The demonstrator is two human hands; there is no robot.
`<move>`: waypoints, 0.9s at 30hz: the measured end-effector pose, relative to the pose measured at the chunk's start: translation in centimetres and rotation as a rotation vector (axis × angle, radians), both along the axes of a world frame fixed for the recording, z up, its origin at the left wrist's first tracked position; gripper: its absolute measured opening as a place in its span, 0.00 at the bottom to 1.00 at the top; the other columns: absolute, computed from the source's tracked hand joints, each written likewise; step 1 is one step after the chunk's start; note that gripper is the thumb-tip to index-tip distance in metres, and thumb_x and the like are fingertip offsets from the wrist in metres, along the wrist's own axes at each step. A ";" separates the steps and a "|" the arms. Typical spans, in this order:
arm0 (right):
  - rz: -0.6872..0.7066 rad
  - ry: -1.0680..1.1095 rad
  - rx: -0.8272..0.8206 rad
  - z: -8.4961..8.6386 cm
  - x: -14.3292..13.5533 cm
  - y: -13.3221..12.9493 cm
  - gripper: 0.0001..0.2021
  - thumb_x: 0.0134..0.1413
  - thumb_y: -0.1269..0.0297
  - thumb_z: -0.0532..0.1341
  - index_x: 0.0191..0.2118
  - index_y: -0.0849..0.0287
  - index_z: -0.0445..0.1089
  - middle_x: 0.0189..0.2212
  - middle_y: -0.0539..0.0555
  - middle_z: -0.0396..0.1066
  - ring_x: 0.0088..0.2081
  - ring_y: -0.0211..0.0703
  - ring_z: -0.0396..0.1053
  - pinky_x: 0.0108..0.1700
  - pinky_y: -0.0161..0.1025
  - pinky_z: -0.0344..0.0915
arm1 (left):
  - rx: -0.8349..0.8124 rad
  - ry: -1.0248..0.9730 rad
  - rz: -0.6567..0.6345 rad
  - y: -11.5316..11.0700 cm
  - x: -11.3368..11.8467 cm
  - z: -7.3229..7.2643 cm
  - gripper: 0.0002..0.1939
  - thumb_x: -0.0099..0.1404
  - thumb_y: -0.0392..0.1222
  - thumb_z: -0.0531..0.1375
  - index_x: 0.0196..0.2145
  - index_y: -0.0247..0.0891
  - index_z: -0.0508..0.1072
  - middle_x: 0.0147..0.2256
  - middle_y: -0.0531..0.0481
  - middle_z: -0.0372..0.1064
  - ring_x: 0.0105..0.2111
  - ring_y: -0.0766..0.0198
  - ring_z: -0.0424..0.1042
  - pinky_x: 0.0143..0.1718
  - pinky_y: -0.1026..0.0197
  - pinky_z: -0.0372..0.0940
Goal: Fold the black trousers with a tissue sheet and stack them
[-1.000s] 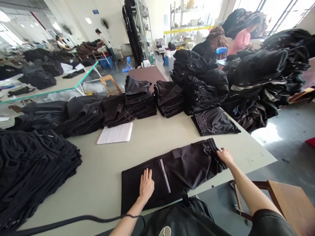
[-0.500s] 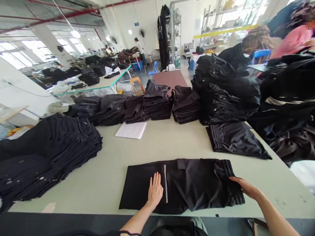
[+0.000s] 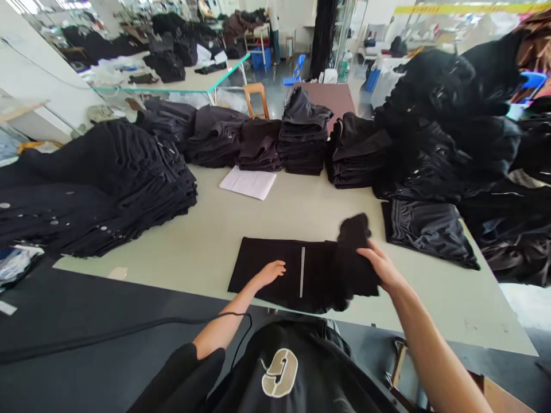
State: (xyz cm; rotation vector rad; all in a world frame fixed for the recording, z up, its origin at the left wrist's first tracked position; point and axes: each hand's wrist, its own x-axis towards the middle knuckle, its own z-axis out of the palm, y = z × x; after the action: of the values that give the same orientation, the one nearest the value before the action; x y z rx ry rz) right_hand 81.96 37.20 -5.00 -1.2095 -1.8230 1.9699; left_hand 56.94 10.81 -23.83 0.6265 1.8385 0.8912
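A pair of black trousers [image 3: 275, 252] with a light grey strip [image 3: 302, 272] lies across the near part of the pale green table [image 3: 206, 229]. My right hand [image 3: 381, 267] grips the waistband end, which is lifted and partly folded over to the left, blurred by motion. On the left part of the trousers, my left hand [image 3: 270, 272] rests or hovers just above the cloth, its fingers loosely apart and holding nothing. Another folded black pair [image 3: 430, 229] lies to the right, beyond my right hand.
Stacks of folded dark garments [image 3: 303, 137] line the table's far side, with white paper [image 3: 248, 182] before them. A large dark pile [image 3: 99, 183] covers the left end; a tall heap [image 3: 447, 132] stands at the back right. A black cable [image 3: 129, 331] hangs at lower left.
My right hand has lifted the waistband end and brought it up and leftwards over the trousers. My left hand's flat press has loosened. The camera view has tilted down.
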 end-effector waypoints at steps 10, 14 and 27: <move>0.605 -0.080 0.384 -8.4 -11.0 -16.5 0.17 0.66 0.58 0.56 0.57 0.54 0.67 0.46 0.55 0.75 0.45 0.44 0.75 0.53 0.46 0.72 | -0.001 -0.163 0.501 -12.8 -10.3 1.1 0.35 0.71 0.65 0.52 0.61 0.33 0.72 0.55 0.34 0.76 0.53 0.50 0.77 0.52 0.51 0.72; 0.518 -0.310 0.711 -13.8 -6.4 -19.6 0.21 0.61 0.62 0.57 0.59 0.56 0.66 0.56 0.61 0.70 0.58 0.54 0.68 0.62 0.53 0.65 | 0.000 0.147 0.316 -12.7 -11.3 0.0 0.33 0.61 0.44 0.65 0.63 0.33 0.69 0.60 0.37 0.72 0.58 0.49 0.72 0.59 0.52 0.68; 0.196 -0.752 0.952 -22.1 -1.7 -23.1 0.30 0.59 0.69 0.56 0.67 0.57 0.55 0.64 0.65 0.59 0.63 0.58 0.62 0.62 0.50 0.62 | -0.297 0.516 0.244 -10.2 -10.9 -1.9 0.41 0.64 0.47 0.64 0.67 0.24 0.54 0.58 0.21 0.69 0.57 0.39 0.73 0.54 0.48 0.68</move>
State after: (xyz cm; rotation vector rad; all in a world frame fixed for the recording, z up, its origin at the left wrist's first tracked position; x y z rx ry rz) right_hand 80.22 14.13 -27.12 -1.4855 -2.7702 0.4241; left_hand 45.99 0.65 -25.75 0.4770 2.4974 0.6214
